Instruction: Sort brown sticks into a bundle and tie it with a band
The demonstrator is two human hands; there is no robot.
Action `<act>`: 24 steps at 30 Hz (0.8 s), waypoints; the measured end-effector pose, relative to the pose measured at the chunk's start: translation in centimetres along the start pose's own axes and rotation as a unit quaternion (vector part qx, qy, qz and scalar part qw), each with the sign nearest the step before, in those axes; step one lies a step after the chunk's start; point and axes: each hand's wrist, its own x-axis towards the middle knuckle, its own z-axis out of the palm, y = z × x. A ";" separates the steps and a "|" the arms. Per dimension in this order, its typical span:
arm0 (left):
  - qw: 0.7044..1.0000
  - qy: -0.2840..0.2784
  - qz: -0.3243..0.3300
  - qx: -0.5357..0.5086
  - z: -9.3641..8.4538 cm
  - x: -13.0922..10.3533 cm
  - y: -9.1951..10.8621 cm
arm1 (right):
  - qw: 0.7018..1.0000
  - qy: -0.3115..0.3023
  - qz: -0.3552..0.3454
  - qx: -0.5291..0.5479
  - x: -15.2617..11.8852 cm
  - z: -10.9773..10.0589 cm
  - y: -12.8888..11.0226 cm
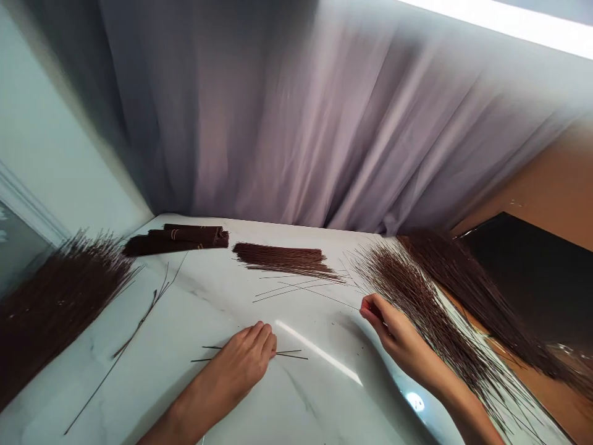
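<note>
My left hand [248, 358] is closed around a few short, thin dark brown sticks [291, 355], whose ends stick out on both sides of the fist just above the white table. Farther right, my right hand [382, 318] pinches the end of one long thin dark stick [324, 295] between thumb and fingers. That stick slants away to the left, over a few loose sticks [273, 294]. Behind them lies a neat pile of cut dark sticks [282, 256]. Close by my right forearm, a loose spread of long thin sticks [417, 296] fans along the table.
A large dark bundle of sticks [60, 303] fills the left edge. Tied dark bundles [185, 239] lie at the back left, with a knotted strand [143, 318] nearer me. Another long bundle [472, 290] rests on the right edge. A grey curtain [278, 123] hangs behind the marble-patterned table [171, 383].
</note>
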 end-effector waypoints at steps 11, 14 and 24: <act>0.750 0.072 -0.299 -0.585 -2.2 2.4 -0.5 | 0.985 0.116 -0.105 0.073 -1.9 7.9 -6.0; 0.685 0.097 -0.310 -0.652 -1.0 3.0 -0.6 | 0.984 0.132 -0.115 0.037 -2.2 9.5 -6.2; 0.640 0.106 -0.331 -0.685 -0.1 3.6 0.2 | 0.971 0.215 -0.091 0.058 -2.4 9.0 -6.7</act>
